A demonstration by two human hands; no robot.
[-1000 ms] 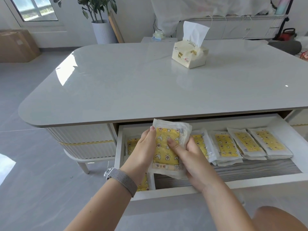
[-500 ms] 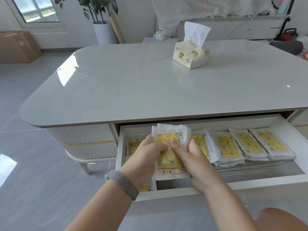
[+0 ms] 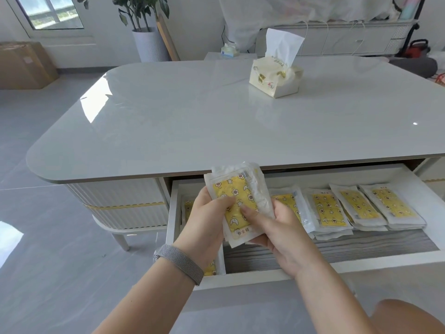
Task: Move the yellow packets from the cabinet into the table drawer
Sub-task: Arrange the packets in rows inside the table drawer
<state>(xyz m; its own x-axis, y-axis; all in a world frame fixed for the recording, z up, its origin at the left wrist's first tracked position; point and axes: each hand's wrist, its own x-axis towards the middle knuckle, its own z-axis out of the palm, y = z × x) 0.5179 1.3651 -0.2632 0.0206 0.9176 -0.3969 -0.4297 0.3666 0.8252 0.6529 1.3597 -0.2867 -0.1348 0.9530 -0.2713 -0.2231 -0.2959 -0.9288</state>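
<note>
Over drawer [image 3: 397, 257], both hands [image 3: 243, 227] grip packets [image 3: 237, 203]

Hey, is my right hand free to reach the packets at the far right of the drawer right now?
Probably not right away: the right hand and left hand both grip a bundle of yellow packets. The path looks open, though; the rightmost stack lies uncovered in the open drawer.

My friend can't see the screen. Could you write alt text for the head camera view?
Two hands, left hand and right hand, hold a small stack of yellow packets above an open table drawer, where more packets lie in a row. A tissue pack sits on the table.
</note>
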